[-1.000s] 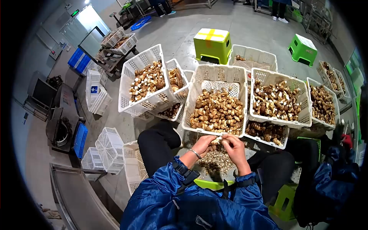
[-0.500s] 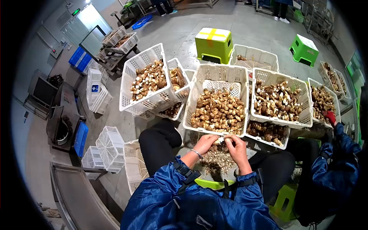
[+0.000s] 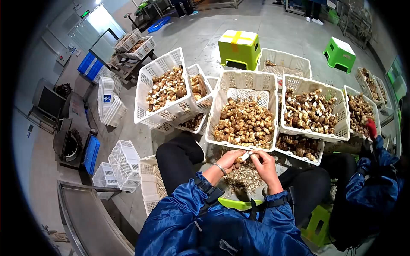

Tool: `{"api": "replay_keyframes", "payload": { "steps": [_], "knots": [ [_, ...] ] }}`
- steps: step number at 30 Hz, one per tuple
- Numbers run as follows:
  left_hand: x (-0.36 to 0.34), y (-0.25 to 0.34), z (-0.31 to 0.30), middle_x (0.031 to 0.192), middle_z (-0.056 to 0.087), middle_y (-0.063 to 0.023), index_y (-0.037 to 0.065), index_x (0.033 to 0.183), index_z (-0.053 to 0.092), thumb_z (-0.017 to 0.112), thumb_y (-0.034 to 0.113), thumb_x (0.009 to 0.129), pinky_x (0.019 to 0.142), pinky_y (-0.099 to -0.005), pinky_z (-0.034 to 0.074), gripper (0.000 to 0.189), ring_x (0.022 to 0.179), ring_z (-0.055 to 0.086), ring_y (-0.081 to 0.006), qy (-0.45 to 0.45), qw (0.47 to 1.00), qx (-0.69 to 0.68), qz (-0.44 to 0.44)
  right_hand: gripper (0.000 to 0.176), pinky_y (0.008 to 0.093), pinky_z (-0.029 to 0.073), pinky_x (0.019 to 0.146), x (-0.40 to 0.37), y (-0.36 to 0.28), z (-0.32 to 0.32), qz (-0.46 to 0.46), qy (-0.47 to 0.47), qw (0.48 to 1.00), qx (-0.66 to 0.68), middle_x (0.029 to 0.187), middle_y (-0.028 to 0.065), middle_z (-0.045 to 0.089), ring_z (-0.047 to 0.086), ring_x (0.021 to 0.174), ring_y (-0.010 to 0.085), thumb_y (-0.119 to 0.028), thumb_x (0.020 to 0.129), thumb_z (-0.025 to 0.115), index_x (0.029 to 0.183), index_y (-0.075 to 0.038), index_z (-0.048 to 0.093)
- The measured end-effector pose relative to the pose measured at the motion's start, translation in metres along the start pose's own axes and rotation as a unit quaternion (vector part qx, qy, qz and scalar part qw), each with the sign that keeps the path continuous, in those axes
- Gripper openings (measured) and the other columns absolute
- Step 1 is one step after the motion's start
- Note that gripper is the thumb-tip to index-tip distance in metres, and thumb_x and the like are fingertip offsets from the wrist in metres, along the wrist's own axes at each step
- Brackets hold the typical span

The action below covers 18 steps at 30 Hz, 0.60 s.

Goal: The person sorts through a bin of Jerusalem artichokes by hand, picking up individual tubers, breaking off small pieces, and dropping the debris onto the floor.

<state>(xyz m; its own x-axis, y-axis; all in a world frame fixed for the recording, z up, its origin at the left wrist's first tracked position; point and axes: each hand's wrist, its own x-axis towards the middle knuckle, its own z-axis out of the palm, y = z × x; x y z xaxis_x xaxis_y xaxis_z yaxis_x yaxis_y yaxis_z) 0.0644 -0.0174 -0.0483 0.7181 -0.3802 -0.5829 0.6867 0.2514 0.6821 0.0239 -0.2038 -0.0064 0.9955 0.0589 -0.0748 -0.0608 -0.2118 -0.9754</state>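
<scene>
My left hand [image 3: 228,162] is closed around a mushroom [image 3: 240,161] with a pale stem and brownish patches. Close against it, my right hand [image 3: 263,165] pinches a small, pale grey, blade-like tool [image 3: 246,155], mostly covered by the fingers. Both hands are just in front of the near rim of a white plastic crate [image 3: 241,146]. Inside that crate lies a heap of brown and cream mushrooms [image 3: 243,123]. Under my hands, a pile of pale and brown scraps [image 3: 247,179] covers the floor between my legs.
White crates of mushrooms stand to the left [image 3: 143,91] and right [image 3: 314,133], some stacked. A co-worker's red-gloved hand [image 3: 371,128] is over a crate at far right. Green stools [image 3: 239,49] stand behind the crates; a metal table [image 3: 87,217] is at lower left.
The mushroom in my left hand shows more clearly, and the pale grey tool now shows between my hands. The co-worker's red-gloved hand has risen slightly.
</scene>
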Motion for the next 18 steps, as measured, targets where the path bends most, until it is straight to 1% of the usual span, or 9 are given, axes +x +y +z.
{"api": "replay_keyframes", "payload": {
  "steps": [3, 4, 6, 8, 9, 12, 16, 17, 18],
  "knots": [
    [-0.002, 0.003, 0.000, 0.083, 0.064, -0.0025, 0.002, 0.114, 0.060, 0.048, 0.017, 0.100, 0.045, -0.0204, 0.045, 0.025, 0.062, 0.060, -0.0080, -0.024, 0.999, -0.020, -0.024, 0.014, 0.0268, 0.049, 0.065, 0.000, 0.001, 0.001, -0.113, 0.008, 0.994, -0.007, 0.091, 0.0093, 0.067, 0.063, 0.075, 0.0137, -0.007, 0.087, 0.066, 0.096, 0.004, 0.065],
    [-0.002, 0.003, 0.001, 0.082, 0.064, -0.0024, 0.002, 0.115, 0.060, 0.047, 0.017, 0.100, 0.043, -0.0197, 0.044, 0.025, 0.060, 0.060, -0.0076, -0.025, 0.999, -0.030, -0.025, 0.014, 0.0248, 0.047, 0.062, 0.000, -0.002, 0.004, -0.162, 0.016, 0.987, -0.001, 0.083, 0.0064, 0.065, 0.058, 0.070, 0.0104, -0.007, 0.087, 0.066, 0.097, 0.002, 0.066],
    [-0.001, 0.003, -0.005, 0.077, 0.060, -0.0010, 0.003, 0.115, 0.059, 0.045, 0.018, 0.101, 0.036, -0.0164, 0.036, 0.025, 0.048, 0.050, -0.0037, -0.067, 0.991, -0.076, -0.087, 0.014, 0.0241, 0.046, 0.062, 0.001, -0.001, 0.005, -0.182, 0.024, 0.983, -0.013, 0.085, 0.0054, 0.065, 0.058, 0.071, 0.0090, -0.007, 0.088, 0.065, 0.097, 0.002, 0.066],
    [0.003, -0.001, -0.014, 0.074, 0.058, 0.0000, 0.004, 0.111, 0.059, 0.044, 0.019, 0.101, 0.034, -0.0150, 0.031, 0.024, 0.043, 0.044, -0.0019, -0.125, 0.970, -0.148, -0.146, 0.014, 0.0259, 0.049, 0.065, -0.002, -0.003, 0.000, -0.044, 0.001, 0.999, 0.024, 0.094, 0.0073, 0.066, 0.062, 0.076, 0.0105, -0.007, 0.087, 0.066, 0.097, 0.003, 0.065],
    [-0.005, 0.008, -0.003, 0.071, 0.055, 0.0009, 0.006, 0.102, 0.059, 0.044, 0.022, 0.101, 0.032, -0.0155, 0.028, 0.022, 0.039, 0.037, -0.0019, -0.115, 0.966, -0.159, -0.170, 0.014, 0.0264, 0.050, 0.067, -0.002, -0.005, -0.002, -0.022, -0.004, 0.999, 0.029, 0.097, 0.0082, 0.067, 0.063, 0.079, 0.0114, -0.007, 0.087, 0.066, 0.096, 0.004, 0.066],
    [0.000, 0.002, -0.009, 0.071, 0.056, 0.0001, 0.008, 0.099, 0.058, 0.044, 0.024, 0.101, 0.033, -0.0155, 0.028, 0.021, 0.040, 0.039, -0.0027, -0.125, 0.953, -0.193, -0.198, 0.013, 0.0256, 0.049, 0.067, -0.001, -0.007, 0.001, -0.154, -0.001, 0.988, 0.029, 0.093, 0.0081, 0.067, 0.062, 0.077, 0.0113, -0.006, 0.086, 0.067, 0.096, 0.003, 0.066],
    [0.005, -0.006, -0.017, 0.073, 0.057, -0.0016, 0.009, 0.101, 0.058, 0.046, 0.025, 0.101, 0.034, -0.0156, 0.030, 0.020, 0.040, 0.040, -0.0030, -0.158, 0.937, -0.223, -0.218, 0.013, 0.0250, 0.048, 0.066, -0.002, -0.007, 0.003, -0.157, 0.018, 0.987, 0.038, 0.089, 0.0071, 0.067, 0.061, 0.075, 0.0101, -0.006, 0.087, 0.066, 0.096, 0.003, 0.066],
    [0.004, -0.006, -0.017, 0.073, 0.056, -0.0013, 0.009, 0.102, 0.057, 0.047, 0.025, 0.100, 0.034, -0.0152, 0.031, 0.019, 0.040, 0.040, -0.0028, -0.184, 0.932, -0.219, -0.221, 0.013, 0.0239, 0.047, 0.063, -0.003, -0.007, 0.000, -0.066, 0.001, 0.996, 0.063, 0.085, 0.0050, 0.067, 0.058, 0.071, 0.0079, -0.006, 0.089, 0.065, 0.098, 0.003, 0.067],
    [0.003, -0.006, -0.016, 0.073, 0.056, -0.0010, 0.009, 0.103, 0.057, 0.047, 0.025, 0.100, 0.035, -0.0148, 0.031, 0.019, 0.040, 0.040, -0.0022, -0.201, 0.926, -0.226, -0.227, 0.013, 0.0227, 0.045, 0.060, -0.003, -0.007, 0.000, -0.056, 0.003, 0.995, 0.077, 0.080, 0.0031, 0.065, 0.055, 0.068, 0.0058, -0.006, 0.090, 0.064, 0.100, 0.002, 0.067]
  ]
}}
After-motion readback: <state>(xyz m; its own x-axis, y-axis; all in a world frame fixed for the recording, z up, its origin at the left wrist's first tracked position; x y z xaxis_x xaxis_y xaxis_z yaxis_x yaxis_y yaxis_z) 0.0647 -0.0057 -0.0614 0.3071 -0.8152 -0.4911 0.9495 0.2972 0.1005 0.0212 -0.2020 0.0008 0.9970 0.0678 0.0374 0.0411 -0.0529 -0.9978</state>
